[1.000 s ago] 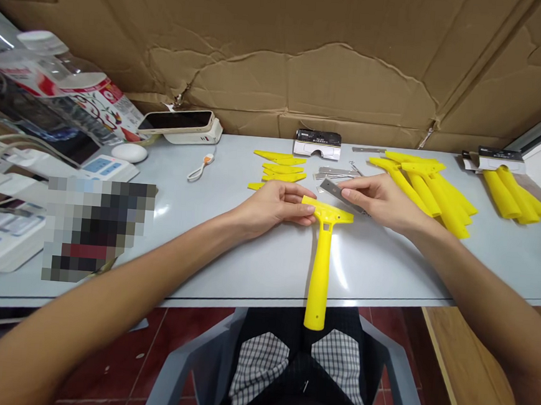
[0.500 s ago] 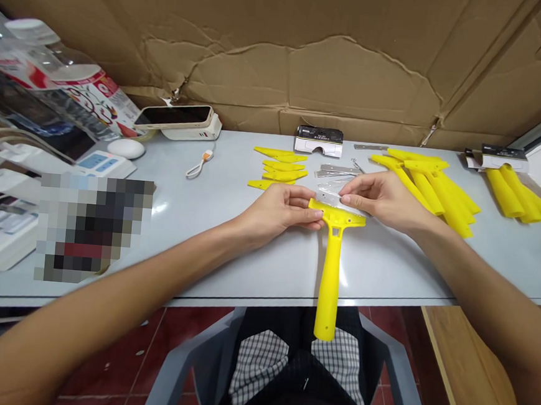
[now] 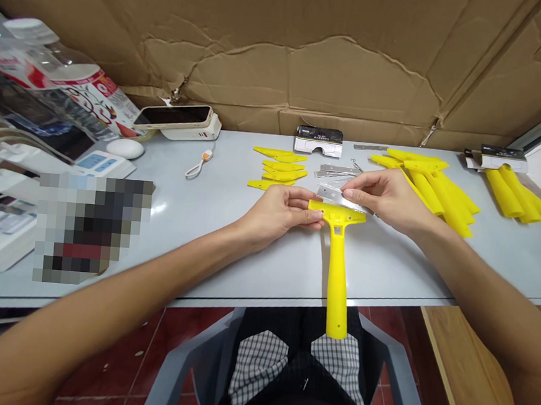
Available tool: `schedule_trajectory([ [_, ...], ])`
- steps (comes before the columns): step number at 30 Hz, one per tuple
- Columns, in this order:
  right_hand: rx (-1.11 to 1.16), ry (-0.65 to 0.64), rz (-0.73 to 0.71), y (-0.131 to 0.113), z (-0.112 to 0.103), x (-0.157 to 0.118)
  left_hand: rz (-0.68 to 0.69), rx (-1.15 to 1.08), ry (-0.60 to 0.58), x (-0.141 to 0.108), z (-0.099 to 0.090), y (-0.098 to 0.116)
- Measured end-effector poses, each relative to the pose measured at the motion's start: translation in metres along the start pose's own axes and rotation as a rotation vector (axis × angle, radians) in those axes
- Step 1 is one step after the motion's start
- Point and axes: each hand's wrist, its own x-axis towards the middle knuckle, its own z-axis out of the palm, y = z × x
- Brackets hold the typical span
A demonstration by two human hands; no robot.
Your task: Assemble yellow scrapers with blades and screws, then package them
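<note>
A yellow plastic scraper handle [image 3: 338, 276] points toward me, its lower end past the table's front edge. My left hand [image 3: 281, 213] pinches the left end of its wide head between thumb and fingers. Between the thumb and fingers of my right hand [image 3: 383, 197] is a flat metal blade [image 3: 334, 196] with small holes, held along the top edge of the yellow head. Whether the blade is seated in the head I cannot tell. Just behind it lie a clear plastic wrapper [image 3: 334, 184] and a few more metal blades [image 3: 336, 171].
Several yellow head pieces [image 3: 284, 175] lie behind my left hand. More yellow handles [image 3: 444, 191] are heaped at right, others in a black-and-white sleeve [image 3: 503, 158]. Another sleeve [image 3: 319, 141] stands at the back. A phone [image 3: 176, 117], bottles [image 3: 92, 92] and a power strip [image 3: 3, 237] are at left.
The lower end of the scraper handle has swung slightly right. The blade in my right hand has tilted and moved a little right along the head. My left hand keeps its grip.
</note>
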Motion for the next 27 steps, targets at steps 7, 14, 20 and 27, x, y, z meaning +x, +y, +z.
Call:
schedule_trajectory([
  [7,-0.019,-0.098,-0.022,0.009,0.003,0.002,-0.009,-0.003,0.020,-0.001,0.005,0.002],
  [14,-0.010,-0.097,-0.015,0.015,0.006,0.003,-0.001,0.003,0.032,-0.003,0.005,0.003],
  [20,0.002,-0.080,-0.012,0.014,0.010,0.002,0.014,-0.005,0.041,-0.004,0.006,0.002],
  [27,-0.008,-0.095,0.002,0.012,0.012,0.000,0.005,-0.012,0.050,-0.004,0.008,0.000],
])
